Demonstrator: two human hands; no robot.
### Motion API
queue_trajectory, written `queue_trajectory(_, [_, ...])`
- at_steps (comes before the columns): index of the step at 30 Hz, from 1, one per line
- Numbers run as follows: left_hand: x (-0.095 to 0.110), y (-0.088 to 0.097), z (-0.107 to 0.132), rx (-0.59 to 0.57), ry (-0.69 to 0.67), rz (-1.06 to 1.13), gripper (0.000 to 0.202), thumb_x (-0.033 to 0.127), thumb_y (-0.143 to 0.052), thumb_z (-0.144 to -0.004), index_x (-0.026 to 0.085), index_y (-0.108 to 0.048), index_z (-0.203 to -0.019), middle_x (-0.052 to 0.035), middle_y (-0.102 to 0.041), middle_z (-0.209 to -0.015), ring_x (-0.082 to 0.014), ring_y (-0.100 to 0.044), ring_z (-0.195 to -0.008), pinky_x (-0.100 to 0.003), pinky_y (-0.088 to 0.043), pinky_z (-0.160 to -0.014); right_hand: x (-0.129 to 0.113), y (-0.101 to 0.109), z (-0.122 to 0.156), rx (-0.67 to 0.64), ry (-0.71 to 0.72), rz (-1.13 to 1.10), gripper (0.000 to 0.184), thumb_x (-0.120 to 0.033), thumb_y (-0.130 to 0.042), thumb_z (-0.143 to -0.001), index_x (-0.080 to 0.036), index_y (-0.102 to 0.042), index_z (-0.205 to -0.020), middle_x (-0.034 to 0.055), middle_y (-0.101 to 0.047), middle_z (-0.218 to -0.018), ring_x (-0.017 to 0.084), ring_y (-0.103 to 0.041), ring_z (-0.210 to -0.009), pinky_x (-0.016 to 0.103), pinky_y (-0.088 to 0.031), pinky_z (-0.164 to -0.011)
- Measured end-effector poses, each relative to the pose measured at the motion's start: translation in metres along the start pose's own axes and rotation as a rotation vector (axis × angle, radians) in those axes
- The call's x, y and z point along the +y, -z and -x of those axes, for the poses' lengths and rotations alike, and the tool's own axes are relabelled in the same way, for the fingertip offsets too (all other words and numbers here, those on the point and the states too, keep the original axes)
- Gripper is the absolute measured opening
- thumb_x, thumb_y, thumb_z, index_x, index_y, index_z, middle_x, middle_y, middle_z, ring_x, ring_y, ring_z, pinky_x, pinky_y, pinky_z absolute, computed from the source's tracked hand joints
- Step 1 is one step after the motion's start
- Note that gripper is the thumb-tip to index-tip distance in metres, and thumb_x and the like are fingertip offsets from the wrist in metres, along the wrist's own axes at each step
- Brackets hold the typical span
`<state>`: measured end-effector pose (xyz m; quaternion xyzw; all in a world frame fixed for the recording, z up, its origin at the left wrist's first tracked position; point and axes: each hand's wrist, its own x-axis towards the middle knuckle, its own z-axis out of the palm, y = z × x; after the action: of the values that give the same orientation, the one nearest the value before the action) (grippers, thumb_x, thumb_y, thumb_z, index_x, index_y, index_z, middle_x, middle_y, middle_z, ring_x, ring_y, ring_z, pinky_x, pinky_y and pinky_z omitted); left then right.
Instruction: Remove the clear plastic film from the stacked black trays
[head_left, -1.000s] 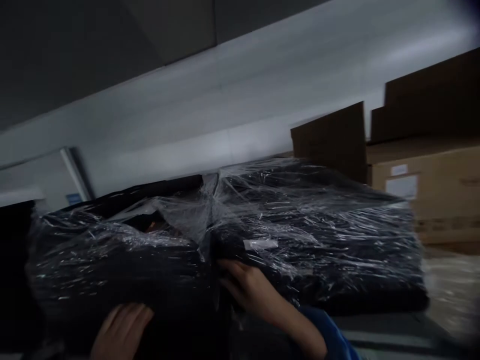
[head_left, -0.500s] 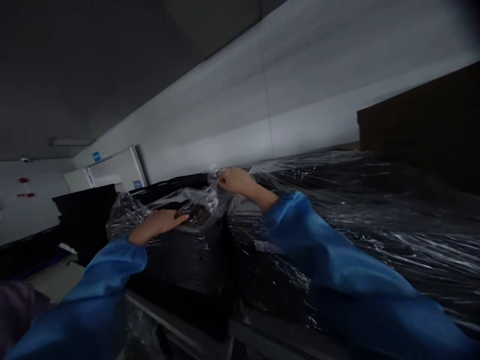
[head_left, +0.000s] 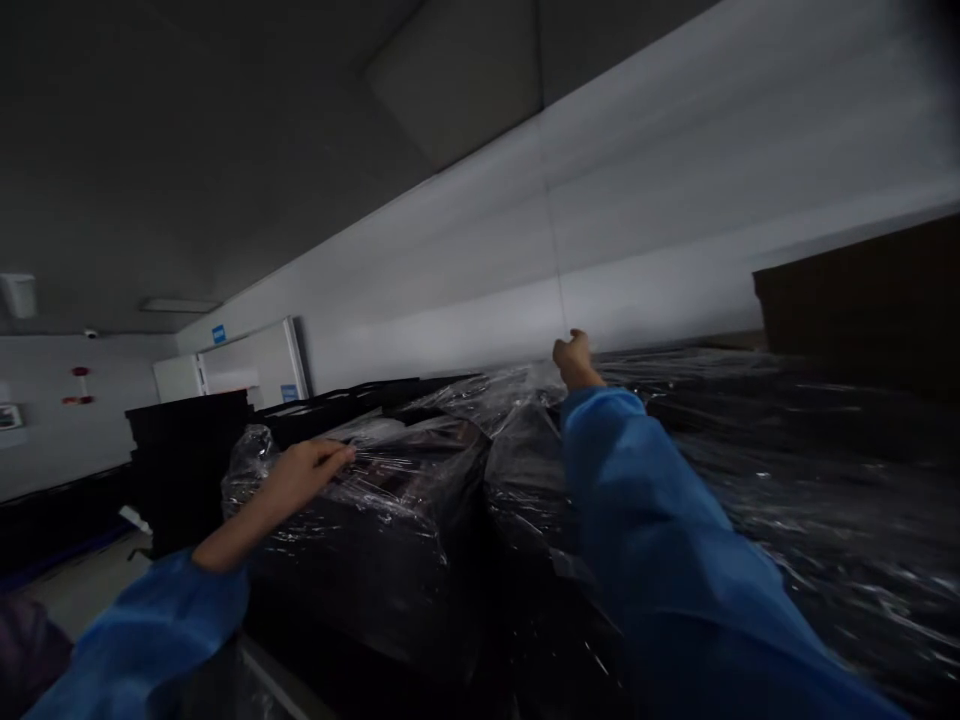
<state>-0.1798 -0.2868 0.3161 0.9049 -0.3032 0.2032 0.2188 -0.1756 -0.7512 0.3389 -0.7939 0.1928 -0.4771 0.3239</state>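
Clear wrinkled plastic film (head_left: 525,450), over black blocky stack (head_left: 352,575); left hand (head_left: 300,474), fingers pinching film; right hand (head_left: 575,360), fingers' hold unclear.

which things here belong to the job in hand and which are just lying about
In hand:
- clear wrap
- black stack under it
- left hand, fingertips at the wrap
- right hand, by the wrap's far edge; grip unclear

Just about, seemingly:
- brown box, right
- unwrapped black pile, left
- blue sign on the wall
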Motion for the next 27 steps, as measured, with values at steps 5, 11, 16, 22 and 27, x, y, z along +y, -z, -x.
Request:
queue_trajectory(5, [0.022, 0.001, -0.024, 0.031, -0.077, 0.163, 0.051, 0.064, -0.048, -0.079, 0.02, -0.073, -0.084, -0.0053, -0.075, -0.093, -0.0264, -0.067, -0.095, -0.033, -0.048, -0.087, -0.062, -0.028, 0.003, -0.298, 0.129, -0.095, 0.04, -0.013, -0.05, -0.096, -0.001, -0.055, -0.134, 0.0238, -0.066, -0.124, 0.022, -0.065, -0.113, 0.032, -0.048, -0.1])
queue_trajectory(11, [0.047, -0.001, -0.047, -0.072, -0.144, 0.297, 0.031, 0.041, -0.047, -0.09, 0.016, -0.064, -0.081, -0.0037, -0.068, -0.073, -0.0153, -0.063, -0.066, -0.028, -0.05, -0.071, -0.124, -0.036, 0.101, -1.353, 0.627, -0.262, 0.017, -0.021, -0.059, -0.096, -0.015, -0.069, -0.108, 0.0063, -0.075, -0.105, 0.013, -0.07, -0.096, 0.027, -0.052, -0.09])
queue_trajectory(16, [0.051, -0.003, -0.047, -0.032, -0.071, 0.312, 0.027, 0.032, -0.049, -0.095, 0.013, -0.063, -0.082, 0.0, -0.065, -0.066, -0.0086, -0.047, -0.048, -0.022, -0.038, -0.051, -0.107, -0.021, 0.136, -1.345, 0.794, -0.154, 0.024, -0.019, -0.07, -0.087, -0.014, -0.063, -0.109, 0.0045, -0.071, -0.099, 0.014, -0.066, -0.091, 0.028, -0.052, -0.083])
queue_trajectory(22, [0.061, 0.005, -0.049, -0.129, -0.131, 0.401, 0.028, 0.029, -0.055, -0.094, 0.012, -0.063, -0.074, -0.0016, -0.065, -0.067, -0.0075, -0.047, -0.053, -0.021, -0.038, -0.054, -0.111, -0.022, 0.135, -0.987, 0.791, -0.286, 0.068, -0.045, -0.071, -0.083, -0.018, -0.043, -0.139, 0.0173, -0.046, -0.148, 0.029, -0.051, -0.128, 0.04, -0.052, -0.091])
queue_trajectory(27, [0.067, 0.012, -0.049, -0.152, -0.225, 0.32, 0.028, 0.031, -0.058, -0.093, 0.011, -0.067, -0.075, -0.0014, -0.06, -0.066, -0.0077, -0.046, -0.057, -0.023, -0.036, -0.059, -0.138, -0.035, 0.131, -1.07, 0.761, -0.164, 0.061, -0.048, -0.075, -0.076, -0.016, -0.053, -0.123, 0.0117, -0.063, -0.117, 0.022, -0.059, -0.093, 0.035, -0.049, -0.077])
